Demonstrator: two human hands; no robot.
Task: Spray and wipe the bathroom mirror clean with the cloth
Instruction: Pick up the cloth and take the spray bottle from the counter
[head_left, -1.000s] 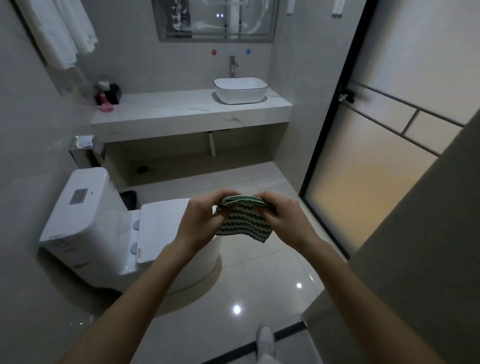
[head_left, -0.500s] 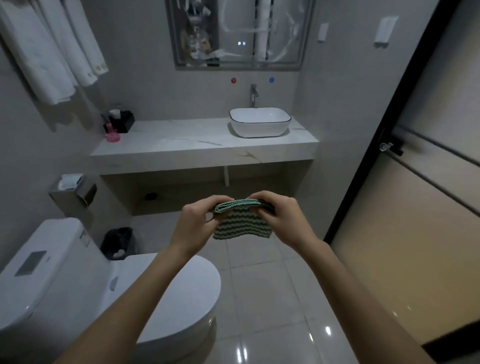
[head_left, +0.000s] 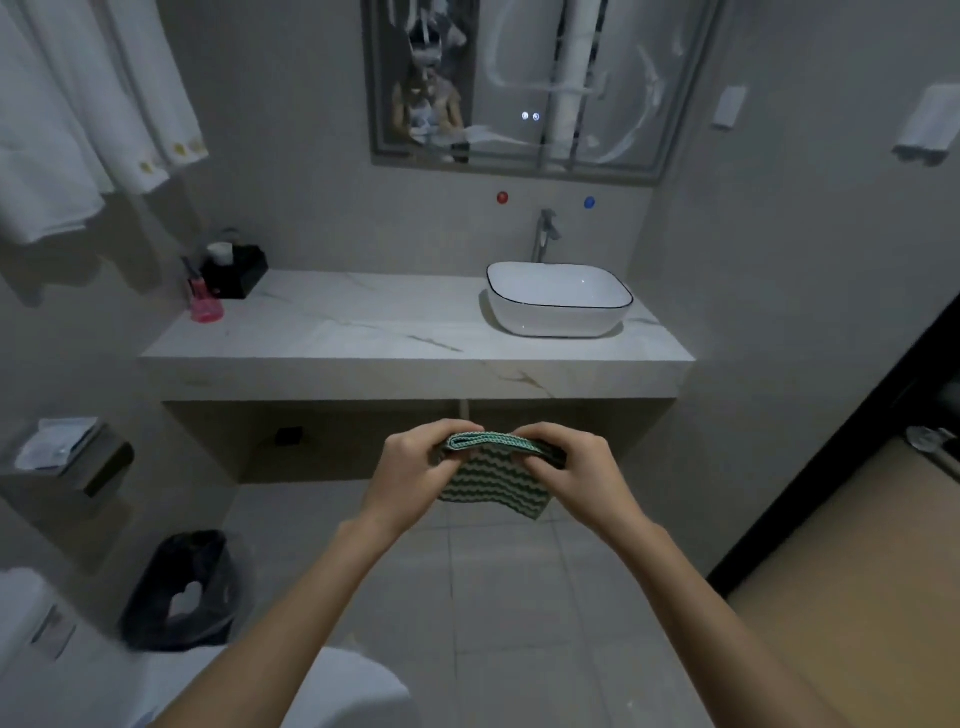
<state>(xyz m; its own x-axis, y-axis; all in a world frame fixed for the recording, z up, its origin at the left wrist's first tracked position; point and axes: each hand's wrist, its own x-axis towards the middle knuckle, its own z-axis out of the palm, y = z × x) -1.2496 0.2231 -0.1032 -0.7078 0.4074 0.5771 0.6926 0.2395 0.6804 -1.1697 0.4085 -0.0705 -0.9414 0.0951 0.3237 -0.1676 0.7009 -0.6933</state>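
Note:
A folded green cloth (head_left: 493, 478) with a wavy stripe pattern hangs between my hands at chest height, in front of the counter. My left hand (head_left: 410, 467) pinches its left top edge and my right hand (head_left: 576, 467) pinches its right top edge. The mirror (head_left: 524, 83) hangs on the far wall above the counter, smeared with white streaks. A pink spray bottle (head_left: 205, 301) stands at the counter's far left, well beyond both hands.
A marble counter (head_left: 363, 332) carries a white basin (head_left: 558, 299) with a tap (head_left: 545, 234) and a black box (head_left: 236, 270). White towels (head_left: 88, 104) hang at upper left. A toilet (head_left: 332, 691), a black bin (head_left: 184, 592) and a wall shelf (head_left: 72, 457) stand left. A dark-framed door (head_left: 852, 467) is right.
The view has moved closer to the counter and tilted up, so the mirror shows more fully. Both hands still hold the cloth the same way.

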